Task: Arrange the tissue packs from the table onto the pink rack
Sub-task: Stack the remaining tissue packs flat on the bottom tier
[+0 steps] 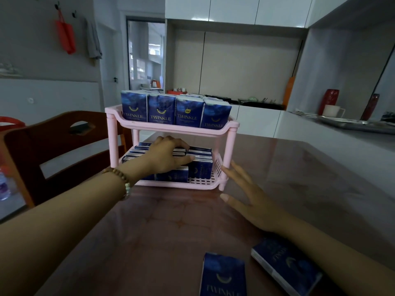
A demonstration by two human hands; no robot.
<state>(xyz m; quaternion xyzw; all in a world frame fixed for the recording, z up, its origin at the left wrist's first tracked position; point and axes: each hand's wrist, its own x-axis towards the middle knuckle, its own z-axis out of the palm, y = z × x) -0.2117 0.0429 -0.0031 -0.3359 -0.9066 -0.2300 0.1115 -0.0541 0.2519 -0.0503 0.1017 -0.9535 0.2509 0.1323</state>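
Head view: the brown bench (171, 221) carries the two-tier pink rack (232, 146), its top tier filled with upright blue tissue packs (161, 111), its lower tier part filled. The left hand (164, 157) reaches into the lower tier, fingers (177, 143) curled round one pack (180, 153) there; the right hand (250, 199) is spread flat, holding nothing, just beside the rack's front right post. Two loose packs (223, 274) (286, 265) lie on the bench nearest the person

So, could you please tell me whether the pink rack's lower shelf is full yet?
Not quite full: the lower shelf shows bare grid floor at its front right, ahead of the tissue packs there.
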